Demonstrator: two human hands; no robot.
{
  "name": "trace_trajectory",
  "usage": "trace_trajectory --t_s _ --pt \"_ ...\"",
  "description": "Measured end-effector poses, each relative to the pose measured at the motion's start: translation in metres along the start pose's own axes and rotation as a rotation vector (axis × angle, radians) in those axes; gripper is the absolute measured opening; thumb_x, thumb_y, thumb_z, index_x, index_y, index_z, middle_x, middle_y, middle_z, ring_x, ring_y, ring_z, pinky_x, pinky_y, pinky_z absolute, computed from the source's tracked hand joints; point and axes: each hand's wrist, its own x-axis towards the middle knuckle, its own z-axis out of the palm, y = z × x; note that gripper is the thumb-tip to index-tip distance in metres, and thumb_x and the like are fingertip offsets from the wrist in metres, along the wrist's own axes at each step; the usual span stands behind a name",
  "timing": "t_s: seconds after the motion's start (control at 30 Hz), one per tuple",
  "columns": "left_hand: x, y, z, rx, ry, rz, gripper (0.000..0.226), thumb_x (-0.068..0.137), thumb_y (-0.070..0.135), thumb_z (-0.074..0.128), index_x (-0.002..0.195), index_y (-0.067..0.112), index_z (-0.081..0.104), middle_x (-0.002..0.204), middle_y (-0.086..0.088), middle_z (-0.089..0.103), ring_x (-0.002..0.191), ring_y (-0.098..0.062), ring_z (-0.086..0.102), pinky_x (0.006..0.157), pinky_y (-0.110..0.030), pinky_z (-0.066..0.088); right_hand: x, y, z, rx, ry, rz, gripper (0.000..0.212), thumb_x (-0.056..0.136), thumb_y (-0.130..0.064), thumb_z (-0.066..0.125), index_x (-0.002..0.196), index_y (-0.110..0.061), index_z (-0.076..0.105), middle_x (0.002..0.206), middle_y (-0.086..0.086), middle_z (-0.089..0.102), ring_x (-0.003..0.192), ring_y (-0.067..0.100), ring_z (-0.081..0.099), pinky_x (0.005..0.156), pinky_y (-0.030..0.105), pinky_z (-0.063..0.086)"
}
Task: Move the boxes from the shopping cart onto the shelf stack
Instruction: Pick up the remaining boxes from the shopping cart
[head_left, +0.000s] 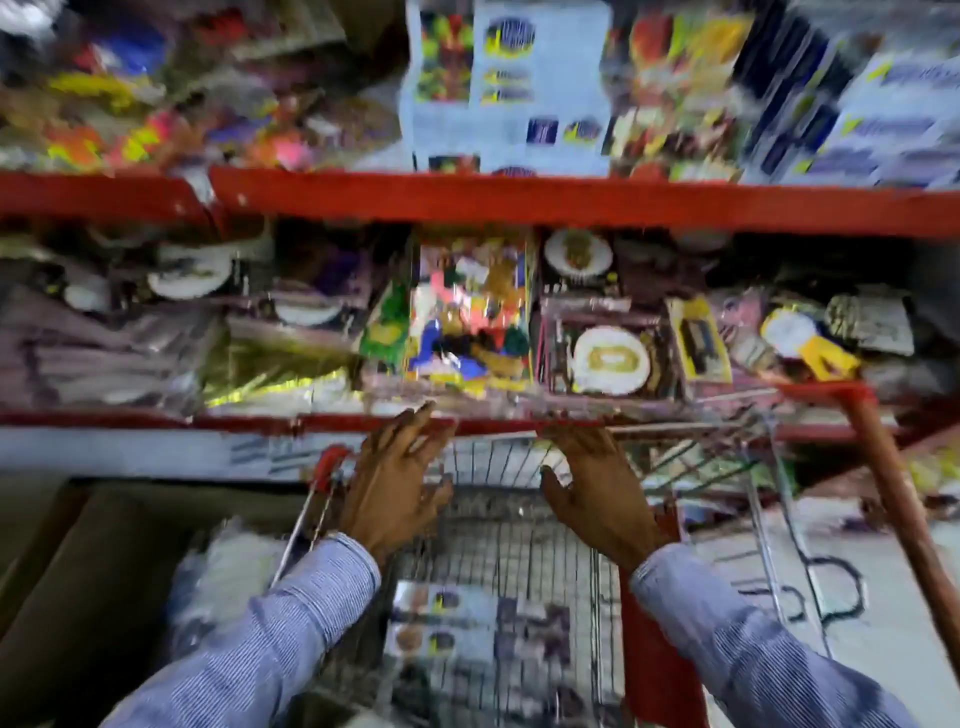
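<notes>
Both hands reach forward over the wire shopping cart (498, 545), arms stretched out in blue striped sleeves (291, 629), backs of the hands turned up toward the camera. Left hand (397, 480) is open with fingers spread and slightly curled, its fingertips at the red front edge of the lower shelf (156, 418); it grips nothing. Right hand (597, 483) is open too, fingers together and pointing forward, thumb held out to the side, its fingertips also at that red edge, holding nothing. The two hands are apart, roughly level with each other, above the far end of the cart's basket.

Down in the cart, near its bottom, lies a box (441, 623) with a pale printed face; motion blur keeps its details unreadable. On the lower shelf, just beyond the fingertips, sit clear packs of colourful party goods (470, 312) and a pack showing a white plate (610, 361). On the upper shelf (519, 200), above its red front edge, stand pale blue boxes (540, 88) side by side with more at the right end. A red upright post (898, 499) slants down at the right edge of the shelving. The whole view is blurred.
</notes>
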Motion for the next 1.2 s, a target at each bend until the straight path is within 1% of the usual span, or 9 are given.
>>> trace_trajectory --t_s 0.17,0.3,0.43,0.57,0.73,0.8,0.97,1.1,1.2 --pt "-0.049 -0.031 0.085 -0.141 -0.196 -0.149 0.061 0.085 0.043 0.043 0.133 0.009 0.06 0.144 -0.021 0.053 0.134 -0.04 0.05 0.11 -0.058 0.039 -0.032 0.03 0.104 0.001 -0.327 0.159 0.048 0.091 -0.025 0.058 0.137 -0.013 0.051 0.133 0.014 0.06 0.126 0.035 0.053 0.103 0.043 0.045" --pt "-0.081 -0.064 0.153 -0.116 -0.303 -0.199 0.048 0.091 0.033 0.063 0.134 0.012 0.06 0.137 -0.025 0.059 0.139 -0.035 0.045 0.122 -0.045 0.018 -0.049 0.059 0.195 -0.013 -0.666 0.246 0.054 0.095 -0.029 0.054 0.146 -0.018 0.039 0.144 0.011 0.052 0.134 0.03 0.046 0.104 0.041 0.046" --pt "-0.096 -0.089 0.184 -0.032 -0.392 -0.138 0.047 0.091 0.038 0.056 0.137 0.028 0.054 0.156 0.0 0.043 0.142 -0.023 0.04 0.112 -0.047 0.035 -0.063 0.08 0.265 -0.069 -0.889 0.257 0.058 0.095 -0.029 0.053 0.148 -0.017 0.034 0.147 0.013 0.047 0.134 0.033 0.046 0.104 0.044 0.047" --pt "-0.097 -0.099 0.2 -0.057 -0.433 -0.049 0.04 0.089 0.027 0.056 0.128 0.022 0.064 0.144 -0.001 0.056 0.131 -0.027 0.052 0.107 -0.047 0.041 -0.073 0.09 0.309 -0.146 -0.975 0.197 0.06 0.092 -0.033 0.059 0.145 -0.012 0.038 0.147 0.016 0.044 0.133 0.038 0.045 0.106 0.047 0.045" --pt "-0.091 -0.097 0.216 -0.01 -0.456 0.274 0.017 0.082 0.017 0.073 0.099 0.016 0.077 0.102 -0.001 0.076 0.094 -0.023 0.07 0.082 -0.037 0.057 -0.064 0.097 0.318 -0.152 -0.998 0.087 0.061 0.083 -0.031 0.068 0.135 -0.01 0.044 0.135 0.014 0.054 0.12 0.037 0.057 0.097 0.047 0.051" --pt "-0.094 -0.089 0.229 0.105 -0.591 0.401 0.011 0.083 0.022 0.072 0.092 0.017 0.076 0.094 0.002 0.076 0.089 -0.02 0.07 0.075 -0.034 0.056 -0.061 0.1 0.315 -0.159 -0.961 0.05 0.054 0.083 -0.026 0.066 0.13 -0.008 0.047 0.126 0.015 0.058 0.113 0.037 0.061 0.092 0.046 0.052" --pt "-0.101 -0.069 0.272 0.127 -0.935 0.206 0.022 0.095 0.018 0.054 0.113 0.01 0.065 0.104 -0.014 0.072 0.092 -0.034 0.068 0.076 -0.036 0.054 -0.047 0.114 0.294 -0.17 -0.843 0.038 0.052 0.082 -0.032 0.063 0.128 -0.009 0.053 0.119 0.016 0.062 0.106 0.037 0.063 0.087 0.043 0.055" --pt "-0.096 -0.063 0.304 0.225 -1.075 0.193 0.055 0.096 0.016 0.055 0.143 -0.001 0.035 0.129 -0.022 0.059 0.113 -0.04 0.061 0.09 -0.047 0.053 -0.044 0.124 0.27 -0.149 -0.67 0.03 0.052 0.074 -0.041 0.067 0.117 -0.012 0.059 0.109 0.013 0.068 0.097 0.035 0.067 0.076 0.036 0.054" --pt "-0.087 -0.057 0.316 0.261 -1.105 0.209 0.041 0.101 0.013 0.048 0.139 -0.002 0.042 0.13 -0.024 0.06 0.115 -0.04 0.061 0.096 -0.049 0.05 -0.039 0.122 0.248 -0.159 -0.567 -0.015 0.048 0.069 -0.044 0.069 0.106 -0.014 0.063 0.101 0.014 0.072 0.088 0.035 0.069 0.069 0.035 0.054"
